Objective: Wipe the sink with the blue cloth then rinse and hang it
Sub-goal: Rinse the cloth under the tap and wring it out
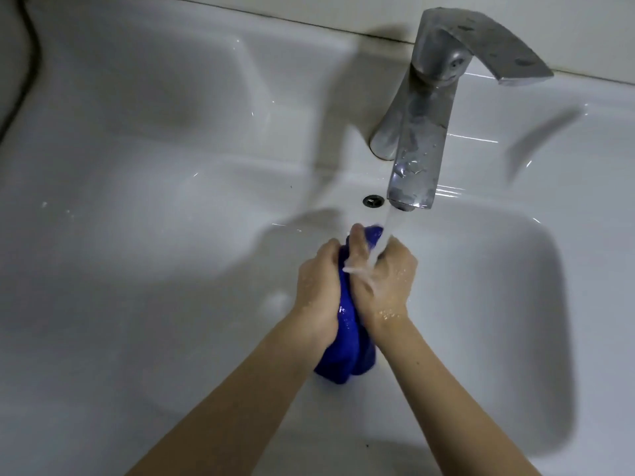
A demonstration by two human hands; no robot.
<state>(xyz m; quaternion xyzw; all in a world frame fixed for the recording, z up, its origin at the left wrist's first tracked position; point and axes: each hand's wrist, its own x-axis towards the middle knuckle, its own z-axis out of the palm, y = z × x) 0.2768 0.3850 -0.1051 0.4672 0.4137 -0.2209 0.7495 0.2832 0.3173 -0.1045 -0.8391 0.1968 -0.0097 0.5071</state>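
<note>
Head view: at the far left a dark cable runs down the edge of the frame beside the white sink, whose flat rim fills the left half and whose basin opens toward the right, with a small round overflow hole in its back wall. Your left hand comes up from the lower middle of the frame, forearm angled up and to the right, with the fingers curled tight around the blue cloth. The cloth is bunched into a long wad whose axis runs nearly straight away from you, one end poking out above your fingers under the spout, the other end hanging below your wrists above the bottom of the basin. It sits squeezed between both palms, over the basin. Your right hand presses in from the other side, closed on the cloth, knuckles wet with droplets, forearm slanting down to the right. The water stream falls from the metal tap onto your right fingers and the top of the cloth. The tap handle points right.
</note>
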